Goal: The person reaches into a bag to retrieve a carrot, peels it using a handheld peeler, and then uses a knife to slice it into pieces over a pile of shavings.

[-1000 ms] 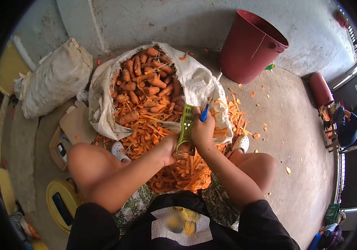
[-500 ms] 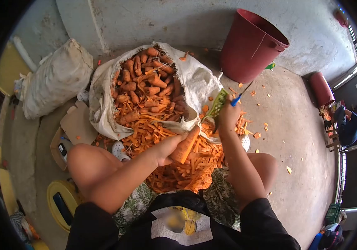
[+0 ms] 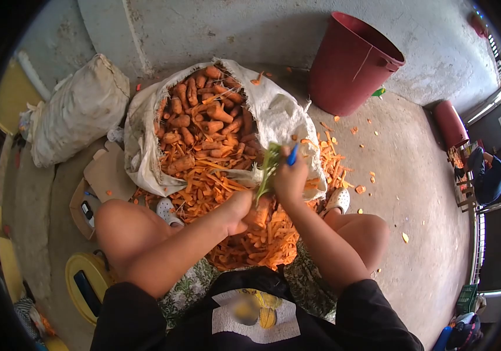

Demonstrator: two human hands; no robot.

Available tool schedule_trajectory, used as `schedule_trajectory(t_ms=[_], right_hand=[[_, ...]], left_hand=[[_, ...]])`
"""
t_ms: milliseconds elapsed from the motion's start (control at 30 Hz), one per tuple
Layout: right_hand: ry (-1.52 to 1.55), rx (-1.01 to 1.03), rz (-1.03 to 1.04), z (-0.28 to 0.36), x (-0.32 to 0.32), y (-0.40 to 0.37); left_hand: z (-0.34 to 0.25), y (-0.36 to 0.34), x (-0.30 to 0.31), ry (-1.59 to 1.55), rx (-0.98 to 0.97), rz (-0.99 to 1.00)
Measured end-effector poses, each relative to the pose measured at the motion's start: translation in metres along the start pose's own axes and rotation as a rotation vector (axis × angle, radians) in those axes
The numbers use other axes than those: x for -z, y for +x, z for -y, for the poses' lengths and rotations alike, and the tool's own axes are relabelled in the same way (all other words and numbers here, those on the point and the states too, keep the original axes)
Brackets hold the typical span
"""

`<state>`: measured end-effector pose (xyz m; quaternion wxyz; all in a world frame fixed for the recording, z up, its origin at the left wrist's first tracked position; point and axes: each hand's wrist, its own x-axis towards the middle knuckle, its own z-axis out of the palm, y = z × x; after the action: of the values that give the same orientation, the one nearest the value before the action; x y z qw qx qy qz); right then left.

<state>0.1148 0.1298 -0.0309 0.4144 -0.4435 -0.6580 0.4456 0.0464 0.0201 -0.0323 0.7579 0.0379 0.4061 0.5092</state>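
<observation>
My left hand [image 3: 240,209] is closed around a thick carrot [image 3: 258,217] above the peelings. My right hand [image 3: 291,182] is closed on a green slotted peeler [image 3: 270,168], blurred by motion, whose lower end meets the carrot near my left fingers. In the same fist is a blue-handled knife [image 3: 292,154]; its blade cannot be made out now. Between my legs lies a heap of carrot peelings [image 3: 262,248]. Beyond it, an open white sack [image 3: 139,149] lies with many whole carrots [image 3: 209,111] in it and peelings at its mouth.
A tall red bin [image 3: 344,70] stands by the wall, and a full white sack [image 3: 81,111] leans at left. A cardboard box [image 3: 107,175] and a yellow lid with a phone [image 3: 87,292] lie at my left. Carrot scraps dot the floor; a person [image 3: 490,178] sits far right.
My right hand has swung left and towards me, bringing the peeler from beside the sack onto the carrot. The knife's blade no longer points out to the right. The left hand has barely moved.
</observation>
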Motion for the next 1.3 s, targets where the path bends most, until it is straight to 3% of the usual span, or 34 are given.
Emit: schedule_trajectory(t_ms=[33,67,133,233,267,400,500,600,667,733,767,833,867,933,1000,1100,1200,1300], right_hand=[[-0.151,0.004,-0.074,-0.01,0.007,0.017],[-0.174,-0.125,-0.086,-0.013,0.017,0.035],[-0.045,-0.106,-0.23,-0.013,0.032,0.056],[0.043,-0.246,-0.264,-0.005,0.042,0.069],[0.153,-0.239,-0.232,-0.001,0.041,0.065],[0.253,-0.102,0.006,-0.003,0.018,0.034],[0.149,-0.024,0.12,0.023,0.005,-0.009],[-0.029,0.091,0.16,0.015,-0.001,-0.022],[-0.086,0.091,0.125,0.014,-0.002,-0.021],[-0.138,0.139,0.092,0.0,-0.002,-0.01],[-0.161,0.087,-0.004,-0.009,-0.001,0.003],[-0.124,-0.069,-0.134,-0.013,0.013,0.033],[-0.063,-0.176,-0.165,-0.014,0.024,0.049],[-0.175,-0.091,-0.298,-0.058,0.038,0.083],[-0.095,-0.177,-0.248,-0.025,0.045,0.077],[0.373,-0.259,-0.093,0.017,0.026,0.045],[0.337,-0.151,0.113,0.023,0.015,0.011],[0.19,-0.167,0.189,0.035,0.006,-0.016]], left_hand=[[0.002,-0.006,-0.01,0.043,0.044,-0.104],[0.002,-0.012,-0.014,0.043,0.043,-0.103],[0.004,-0.021,-0.018,0.13,0.143,0.09],[0.008,-0.015,-0.008,0.065,0.078,0.152],[0.008,-0.011,-0.004,0.0,0.011,0.181],[-0.007,-0.018,-0.019,-0.122,-0.01,-0.181],[0.006,0.007,0.01,-0.2,-0.097,-0.076],[-0.004,-0.009,-0.014,-0.216,-0.074,-0.174],[0.003,-0.002,0.004,-0.203,-0.086,-0.128],[0.003,0.004,0.023,-0.22,-0.06,0.306],[0.006,0.002,0.016,-0.221,-0.06,0.308],[0.001,-0.02,-0.027,-0.018,0.03,-0.142],[0.002,-0.021,-0.025,-0.016,0.031,-0.141],[0.005,-0.021,-0.017,-0.015,0.085,0.044],[0.003,-0.016,-0.011,-0.061,0.062,0.135],[-0.002,-0.015,-0.012,-0.12,-0.024,-0.101],[0.002,-0.005,-0.001,-0.179,-0.042,-0.038],[0.0,-0.008,-0.011,-0.323,-0.081,-0.042]])
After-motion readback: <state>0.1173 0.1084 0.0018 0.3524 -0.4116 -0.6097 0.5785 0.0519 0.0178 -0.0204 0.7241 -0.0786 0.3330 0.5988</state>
